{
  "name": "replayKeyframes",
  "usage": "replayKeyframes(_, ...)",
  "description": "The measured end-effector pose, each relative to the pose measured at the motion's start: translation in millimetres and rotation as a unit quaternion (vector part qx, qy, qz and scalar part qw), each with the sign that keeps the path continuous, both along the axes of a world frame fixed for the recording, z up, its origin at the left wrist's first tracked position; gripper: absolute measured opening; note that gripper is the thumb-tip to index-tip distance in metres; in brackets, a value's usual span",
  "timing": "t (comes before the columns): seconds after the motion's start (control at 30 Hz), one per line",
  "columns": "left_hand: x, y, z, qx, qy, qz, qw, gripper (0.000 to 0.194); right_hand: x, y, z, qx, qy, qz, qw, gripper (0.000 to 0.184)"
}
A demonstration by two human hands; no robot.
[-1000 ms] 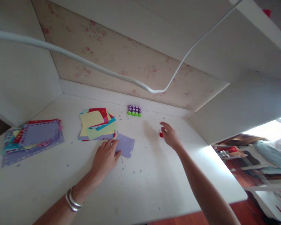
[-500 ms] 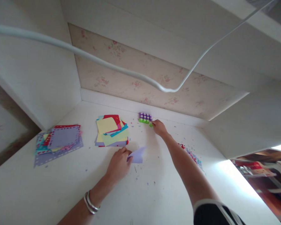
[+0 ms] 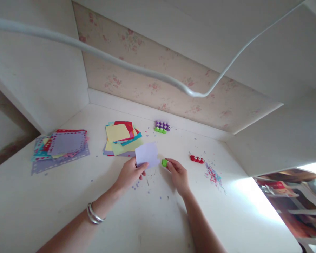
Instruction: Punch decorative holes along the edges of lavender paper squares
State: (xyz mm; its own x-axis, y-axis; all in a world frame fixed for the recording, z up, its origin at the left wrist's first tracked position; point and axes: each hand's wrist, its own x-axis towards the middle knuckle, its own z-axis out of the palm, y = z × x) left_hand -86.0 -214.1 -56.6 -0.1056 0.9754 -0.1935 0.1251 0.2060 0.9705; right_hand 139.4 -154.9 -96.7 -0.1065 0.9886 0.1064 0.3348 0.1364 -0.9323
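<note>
My left hand pinches a pale lilac sheet of paper by its lower edge and holds it raised off the white desk. My right hand grips a small green punch at its fingertips, just right of the sheet. Behind them lies a stack of coloured paper. A cluster of purple and green punches stands near the back wall.
A pile of punched, bordered papers lies at the left. Red punches and a heap of paper confetti are at the right. A white cable hangs across the view. The desk's right edge drops to a cluttered floor.
My right hand took a green punch from the cluster at the back and brought it toward me, next to the sheet. My left hand lifted the lilac sheet higher.
</note>
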Motion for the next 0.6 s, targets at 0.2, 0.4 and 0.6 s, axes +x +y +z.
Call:
replayKeyframes(0.2, 6, -2, -6.2, 0.012, 0.027, -0.020, 0.999, 0.030, -7, -23, 1.1, -0.017, 0.079, -0.005, 0.997, 0.028)
replayKeyframes(0.4, 6, -1, -6.4, 0.002, 0.064, -0.026, 0.998, 0.029, -6, -21, 2.7, -0.019, 0.081, -0.003, 0.997, 0.027)
replayKeyframes(0.6, 6, -1, -5.3, -0.001, 0.082, -0.027, 0.996, 0.030, -8, -23, 5.3, -0.024, 0.086, -0.004, 0.996, 0.029)
